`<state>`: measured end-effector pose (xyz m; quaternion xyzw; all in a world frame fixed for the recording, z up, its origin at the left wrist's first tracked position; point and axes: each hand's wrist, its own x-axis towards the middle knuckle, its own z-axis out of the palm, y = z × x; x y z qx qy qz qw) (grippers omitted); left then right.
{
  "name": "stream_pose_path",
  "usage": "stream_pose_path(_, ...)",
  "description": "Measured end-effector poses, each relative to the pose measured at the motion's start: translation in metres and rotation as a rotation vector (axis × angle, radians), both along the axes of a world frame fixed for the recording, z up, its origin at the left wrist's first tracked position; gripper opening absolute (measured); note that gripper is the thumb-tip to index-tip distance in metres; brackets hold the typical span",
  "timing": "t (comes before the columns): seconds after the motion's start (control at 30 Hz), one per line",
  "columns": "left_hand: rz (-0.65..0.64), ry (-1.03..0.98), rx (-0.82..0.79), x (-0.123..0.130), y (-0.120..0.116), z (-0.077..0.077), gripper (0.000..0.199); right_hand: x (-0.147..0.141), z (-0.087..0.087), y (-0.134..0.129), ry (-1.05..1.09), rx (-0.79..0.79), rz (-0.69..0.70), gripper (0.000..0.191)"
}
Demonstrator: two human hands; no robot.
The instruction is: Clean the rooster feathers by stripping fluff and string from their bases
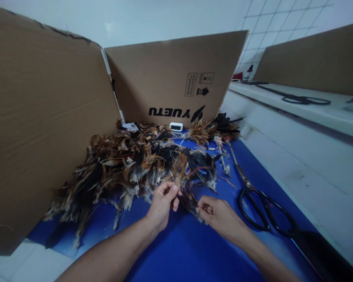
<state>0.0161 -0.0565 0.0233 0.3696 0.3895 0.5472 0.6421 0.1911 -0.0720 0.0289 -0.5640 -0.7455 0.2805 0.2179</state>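
My left hand (164, 201) pinches a small tuft of brown feathers (180, 169) by its lower end, and the tips fan upward. Just to the right, my right hand (216, 215) is closed, thumb against fingers, at the end of a dark feather (189, 200) that slants between the two hands. A large heap of brown, black and whitish feathers (120, 168) spreads behind and to the left of my left hand. Both hands are just above the blue tabletop (170, 246).
Large black-handled scissors (253, 196) lie to the right. Cardboard panels (153, 78) stand at the back and left. A small white digital device (175, 127) sits before the back panel. More feathers (202, 131) lie behind. A second pair of scissors (306, 100) rests on a white ledge.
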Motion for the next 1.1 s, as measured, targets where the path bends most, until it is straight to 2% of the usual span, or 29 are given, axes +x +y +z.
stream_pose_path(0.27,-0.003,-0.001,-0.012,0.000,-0.001,0.003,0.028,0.007,-0.006,0.007,0.131,-0.021,-0.079,0.012)
stream_pose_path(0.37,0.001,-0.002,0.000,0.000,0.000,0.000,0.027,0.007,-0.006,0.008,0.093,0.034,-0.108,0.009)
stream_pose_path(0.43,0.003,-0.002,0.008,0.000,0.001,-0.001,0.027,0.006,-0.004,0.007,0.013,0.124,-0.111,0.008)
stream_pose_path(0.53,0.006,0.000,0.015,-0.001,0.002,-0.002,0.028,0.002,0.002,0.001,-0.068,0.248,-0.008,0.009)
stream_pose_path(0.63,0.010,-0.003,0.020,-0.001,0.002,-0.003,0.027,-0.001,0.003,-0.004,-0.155,0.243,0.123,0.007)
stream_pose_path(0.8,0.019,0.000,-0.006,-0.002,0.003,-0.003,0.029,-0.001,-0.005,-0.004,-0.269,0.185,0.133,0.008)
stream_pose_path(0.93,0.014,0.000,-0.011,-0.002,0.004,-0.002,0.030,0.000,-0.001,-0.001,-0.135,0.130,0.106,0.014)
stream_pose_path(1.1,0.001,-0.008,-0.013,-0.002,0.003,-0.002,0.031,0.003,-0.003,0.004,0.253,-0.019,-0.010,0.016)
